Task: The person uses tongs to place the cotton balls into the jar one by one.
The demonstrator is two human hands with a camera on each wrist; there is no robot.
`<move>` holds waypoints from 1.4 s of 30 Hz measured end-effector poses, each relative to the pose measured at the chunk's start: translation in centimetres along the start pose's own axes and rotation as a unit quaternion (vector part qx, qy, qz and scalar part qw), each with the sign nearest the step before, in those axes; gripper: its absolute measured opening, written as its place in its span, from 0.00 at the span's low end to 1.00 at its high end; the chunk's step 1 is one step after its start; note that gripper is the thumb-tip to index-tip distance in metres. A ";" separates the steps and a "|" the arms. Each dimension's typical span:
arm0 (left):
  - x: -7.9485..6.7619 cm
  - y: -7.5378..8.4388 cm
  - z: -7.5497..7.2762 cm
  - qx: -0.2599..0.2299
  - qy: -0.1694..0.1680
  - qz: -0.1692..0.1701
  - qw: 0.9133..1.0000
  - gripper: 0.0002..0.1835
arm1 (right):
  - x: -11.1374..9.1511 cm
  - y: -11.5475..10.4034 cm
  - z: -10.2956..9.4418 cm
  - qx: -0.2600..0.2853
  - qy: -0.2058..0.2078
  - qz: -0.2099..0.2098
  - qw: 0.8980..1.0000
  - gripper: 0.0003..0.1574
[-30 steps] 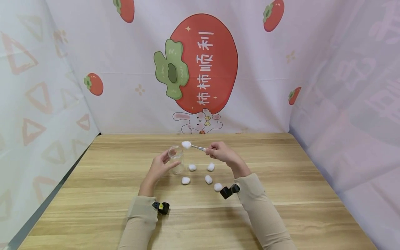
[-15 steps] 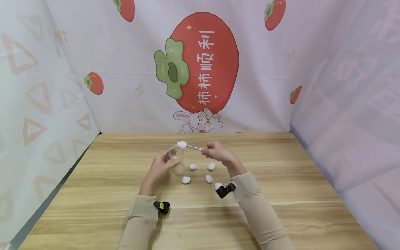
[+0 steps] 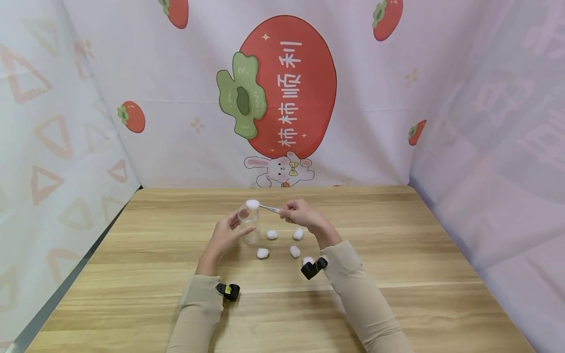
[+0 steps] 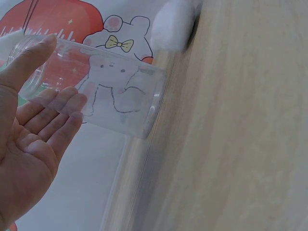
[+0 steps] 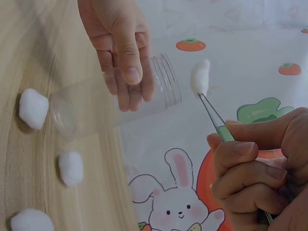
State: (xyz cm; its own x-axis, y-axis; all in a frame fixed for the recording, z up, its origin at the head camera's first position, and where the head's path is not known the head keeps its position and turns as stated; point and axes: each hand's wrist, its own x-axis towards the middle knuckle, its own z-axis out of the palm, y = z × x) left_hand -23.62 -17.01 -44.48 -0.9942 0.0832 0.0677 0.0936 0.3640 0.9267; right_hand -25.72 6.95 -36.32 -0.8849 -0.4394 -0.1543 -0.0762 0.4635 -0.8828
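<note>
My left hand grips a clear jar that stands upright on the wooden table. In the left wrist view the thumb and fingers wrap round the jar near its mouth. My right hand pinches a pair of tweezers. Between the tweezer tips is a white cotton ball, at the jar's mouth in the head view. The right wrist view shows that cotton ball just beyond the threaded rim, apart from it. No cotton shows inside the jar.
Several cotton balls lie on the table right of and in front of the jar, among them one cotton ball nearest the left forearm. A printed cloth hangs behind the table's back edge.
My right hand has moved left, carrying the tweezers and cotton ball from right of the jar to over its mouth. The left hand and jar have stayed in place.
</note>
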 end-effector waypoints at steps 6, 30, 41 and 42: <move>-0.1 0.0 0.0 -0.002 -0.002 -0.001 1.000 0.38 | 0.1 -0.1 0.3 0.010 -0.001 0.008 1.000 0.18; 0.2 -0.1 -0.1 0.010 -0.013 0.002 1.000 0.40 | 0.5 0.2 0.8 0.013 -0.018 0.008 1.000 0.24; 0.1 -0.1 -0.1 0.012 -0.010 -0.001 1.000 0.39 | 0.2 0.4 0.7 0.003 -0.019 0.002 1.000 0.24; 0.1 -0.2 -0.1 0.013 -0.010 -0.002 1.000 0.39 | 0.1 0.4 0.7 0.003 -0.019 0.004 1.000 0.23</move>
State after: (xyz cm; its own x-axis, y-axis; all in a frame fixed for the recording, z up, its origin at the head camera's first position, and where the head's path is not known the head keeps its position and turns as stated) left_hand -23.72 -17.16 -44.59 -0.9933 0.1004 0.0567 0.0915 0.3879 0.9171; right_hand -25.58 6.58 -37.02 -0.8671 -0.4651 -0.1783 -0.0661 0.4623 -0.8843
